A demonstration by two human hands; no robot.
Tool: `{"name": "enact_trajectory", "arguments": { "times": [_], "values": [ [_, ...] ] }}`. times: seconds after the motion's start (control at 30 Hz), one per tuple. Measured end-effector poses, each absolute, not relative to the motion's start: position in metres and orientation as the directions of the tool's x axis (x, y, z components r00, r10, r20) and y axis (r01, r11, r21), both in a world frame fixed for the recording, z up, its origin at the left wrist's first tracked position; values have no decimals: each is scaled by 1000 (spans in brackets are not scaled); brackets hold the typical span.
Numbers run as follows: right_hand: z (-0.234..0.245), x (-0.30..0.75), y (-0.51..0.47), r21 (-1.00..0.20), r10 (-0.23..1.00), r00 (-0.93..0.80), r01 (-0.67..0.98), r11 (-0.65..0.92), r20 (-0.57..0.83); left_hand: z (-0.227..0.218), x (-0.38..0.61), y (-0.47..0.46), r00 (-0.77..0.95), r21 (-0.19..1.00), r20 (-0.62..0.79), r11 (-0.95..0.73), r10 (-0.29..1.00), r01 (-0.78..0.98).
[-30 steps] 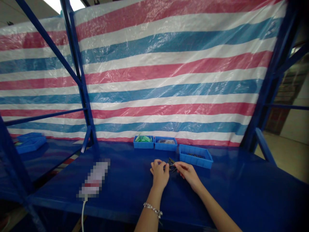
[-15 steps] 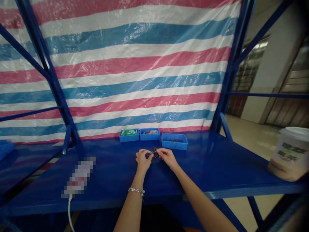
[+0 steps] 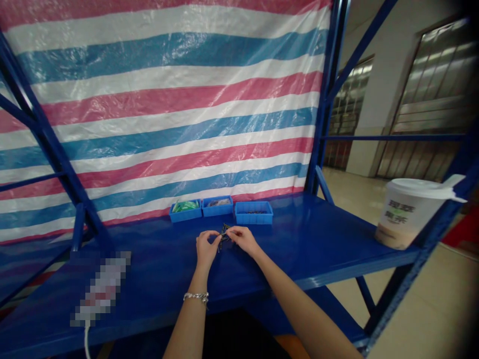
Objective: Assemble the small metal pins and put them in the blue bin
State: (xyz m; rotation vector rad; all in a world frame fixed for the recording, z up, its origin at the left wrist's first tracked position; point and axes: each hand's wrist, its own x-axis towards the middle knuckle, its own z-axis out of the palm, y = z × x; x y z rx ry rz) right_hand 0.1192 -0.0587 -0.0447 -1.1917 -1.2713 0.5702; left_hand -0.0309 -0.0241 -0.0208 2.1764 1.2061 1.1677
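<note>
My left hand (image 3: 206,246) and my right hand (image 3: 243,239) meet over the blue shelf (image 3: 307,249), fingers pinched together. Between them sits a small bunch of dark thin pieces (image 3: 223,232), too small to name. Both hands pinch at this bunch. A bracelet circles my left wrist (image 3: 196,297). Just beyond the hands stand three small blue bins: one with green pieces (image 3: 184,210), a middle one (image 3: 217,206), and a right one (image 3: 254,213) with dark pieces inside.
A lidded drink cup (image 3: 409,213) stands at the shelf's right end. A blurred-out object with a white cable (image 3: 100,289) lies at the left front. A striped tarp (image 3: 168,114) backs the shelf; blue rack posts (image 3: 325,99) stand at the sides.
The view has swung to the right, bringing the cup and doorway into sight. My hands stay pinched on the small dark bunch in front of the bins.
</note>
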Motion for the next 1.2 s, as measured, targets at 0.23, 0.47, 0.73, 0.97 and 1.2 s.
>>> {"name": "enact_trajectory", "arguments": {
  "times": [0.23, 0.47, 0.73, 0.97, 1.2],
  "values": [
    [-46, 121, -57, -900, 870, 258, 238, 365, 421, -21, -31, -25, 305, 652, 485, -571, 820, 499],
    [-48, 121, -57, -894, 870, 244, 251, 371, 429, -20, -31, -27, 313, 647, 497, -586, 809, 487],
    [-48, 120, -59, -890, 871, 261, 313, 332, 416, -23, -33, -24, 276, 674, 491, -561, 826, 481],
    [-50, 121, -58, -889, 874, 263, 331, 316, 408, -24, -33, -22, 282, 681, 485, -560, 828, 472],
    [-50, 121, -56, -882, 868, 259, 339, 328, 423, -24, -34, -23, 282, 684, 473, -549, 835, 481]
  ]
}}
